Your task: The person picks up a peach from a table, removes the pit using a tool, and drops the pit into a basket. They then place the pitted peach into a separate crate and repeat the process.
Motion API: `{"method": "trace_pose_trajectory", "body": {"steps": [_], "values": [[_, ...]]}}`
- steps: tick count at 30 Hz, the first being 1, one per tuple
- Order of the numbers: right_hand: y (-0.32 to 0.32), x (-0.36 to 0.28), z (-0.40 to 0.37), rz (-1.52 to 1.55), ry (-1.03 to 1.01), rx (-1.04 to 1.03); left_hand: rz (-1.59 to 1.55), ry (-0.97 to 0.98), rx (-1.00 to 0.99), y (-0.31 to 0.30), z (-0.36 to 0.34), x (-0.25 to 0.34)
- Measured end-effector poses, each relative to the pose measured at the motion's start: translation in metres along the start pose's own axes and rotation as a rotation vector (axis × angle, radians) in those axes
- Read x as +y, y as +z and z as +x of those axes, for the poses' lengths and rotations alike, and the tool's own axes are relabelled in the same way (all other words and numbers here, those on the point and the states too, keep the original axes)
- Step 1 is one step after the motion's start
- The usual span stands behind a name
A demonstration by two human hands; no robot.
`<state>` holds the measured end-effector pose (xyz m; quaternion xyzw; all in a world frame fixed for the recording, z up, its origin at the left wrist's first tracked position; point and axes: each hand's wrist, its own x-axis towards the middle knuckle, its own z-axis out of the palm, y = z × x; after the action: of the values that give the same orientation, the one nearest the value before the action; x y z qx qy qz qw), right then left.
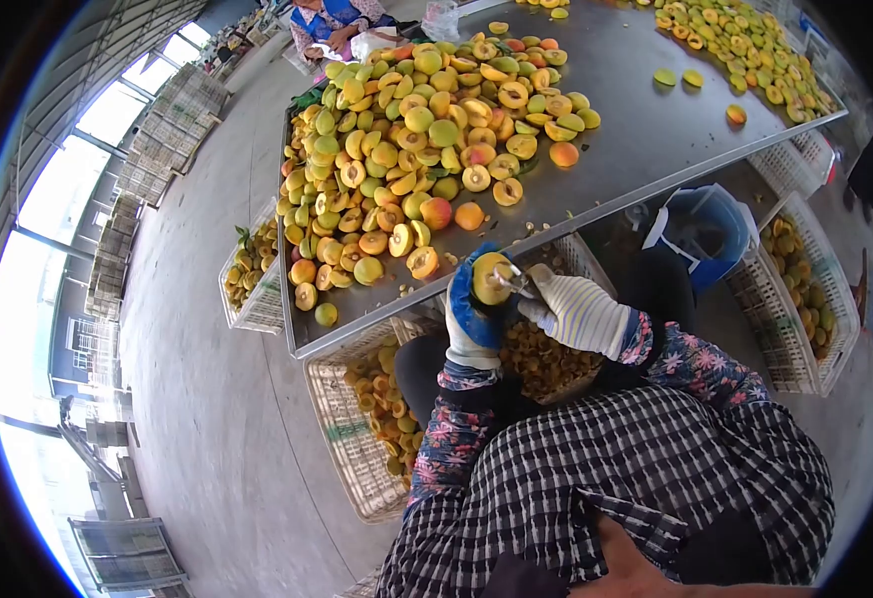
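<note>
My left hand [470, 317], in a blue and white glove, grips a yellow peach half [491, 278] just below the edge of the metal table [636, 120]. Close beside it on the right, my right hand [576, 311], in a white knit glove, holds a small metal pitting tool [512, 284] whose tip is pressed into the fruit. Under both hands sits a container of brown pits [546, 361]. A big heap of halved and whole peaches [406, 159] covers the table's left side.
White plastic crates with fruit stand below the table at the left [252, 284], under my hands [361, 429] and at the right [800, 299]. A blue bucket [700, 229] stands by the right crate. Another person [337, 22] sits at the table's far end. Concrete floor lies left.
</note>
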<state>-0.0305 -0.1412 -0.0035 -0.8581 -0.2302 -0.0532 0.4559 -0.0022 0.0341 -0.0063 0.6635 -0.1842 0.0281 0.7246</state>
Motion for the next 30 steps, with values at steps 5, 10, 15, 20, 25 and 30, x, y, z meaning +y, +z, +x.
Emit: {"method": "trace_pose_trajectory", "body": {"steps": [5, 10, 15, 20, 25, 30], "values": [[-0.026, -0.024, 0.006, 0.101, -0.005, 0.159, -1.111, -0.434, 0.013, -0.002, -0.005, 0.017], [-0.019, -0.012, 0.015, 0.134, 0.114, 0.103, -0.350, -0.198, -0.039, 0.016, -0.008, 0.007], [-0.003, 0.009, 0.018, 0.224, 0.096, 0.124, -0.107, -0.089, 0.096, 0.032, -0.009, -0.005], [-0.007, -0.023, 0.001, -0.039, 0.007, 0.022, -1.075, -0.349, 0.326, 0.033, 0.000, -0.010], [-0.021, -0.024, -0.010, 0.065, 0.065, 0.003, -1.114, -0.304, 0.313, 0.022, 0.002, 0.005], [-0.007, -0.013, -0.007, -0.138, -0.026, 0.057, -1.085, -0.302, 0.314, 0.034, 0.001, 0.002]]}}
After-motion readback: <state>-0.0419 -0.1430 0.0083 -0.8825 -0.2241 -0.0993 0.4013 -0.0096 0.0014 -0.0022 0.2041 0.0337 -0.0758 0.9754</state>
